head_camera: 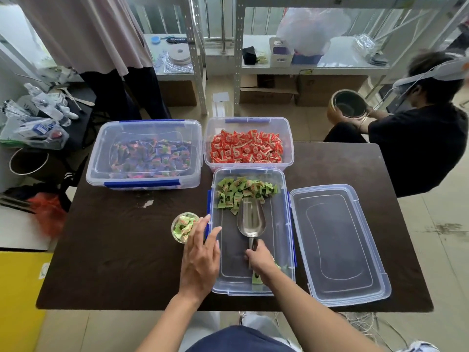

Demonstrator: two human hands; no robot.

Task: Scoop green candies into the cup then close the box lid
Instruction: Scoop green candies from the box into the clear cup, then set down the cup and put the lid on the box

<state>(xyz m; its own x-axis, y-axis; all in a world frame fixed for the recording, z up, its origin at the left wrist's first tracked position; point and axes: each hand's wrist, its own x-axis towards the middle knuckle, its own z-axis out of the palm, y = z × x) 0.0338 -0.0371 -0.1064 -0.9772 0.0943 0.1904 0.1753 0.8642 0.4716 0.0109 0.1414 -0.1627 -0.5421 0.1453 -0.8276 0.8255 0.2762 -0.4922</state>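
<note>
Scoop point(251, 221) in the open box point(236, 288) of green candies point(241, 191).
My right hand's point(258, 257) fingers point(250, 254) grip the scoop's handle, its empty bowl touching the candies heaped at the box's far end; my left hand point(200, 255) lies straight-fingered, holding nothing, beside the filled cup point(183, 226); the lid point(337, 245) lies on the tabletop point(114, 250), right of the box.

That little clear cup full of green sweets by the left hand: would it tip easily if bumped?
Probably light: the small clear plastic cup looks thin-walled and holds only wrapped green candies. It may slide or tip if the left hand beside it knocks it, as the candies heap to its rim.
</note>
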